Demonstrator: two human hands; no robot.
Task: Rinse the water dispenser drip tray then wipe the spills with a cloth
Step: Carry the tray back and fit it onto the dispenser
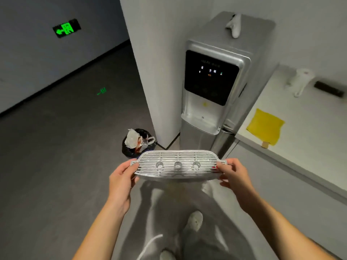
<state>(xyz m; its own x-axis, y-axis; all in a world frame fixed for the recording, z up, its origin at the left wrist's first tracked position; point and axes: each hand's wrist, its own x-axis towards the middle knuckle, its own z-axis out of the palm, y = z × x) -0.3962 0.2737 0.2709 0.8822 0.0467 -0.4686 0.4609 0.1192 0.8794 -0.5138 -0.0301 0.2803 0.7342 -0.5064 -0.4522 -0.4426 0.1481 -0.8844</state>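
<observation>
Left hand and right hand each pinch one end of the drip tray, thumbs on top, other fingers curled under, clamped on it. Tray spans between the two sets of fingers, long axis left-right, held in the air, both hands equally near. Silver slatted grille, three round wells in a row. Beyond the fingers the water dispenser, tray ledge uncovered; yellow cloth further right on the counter. Rinse probably next, no sink in view
</observation>
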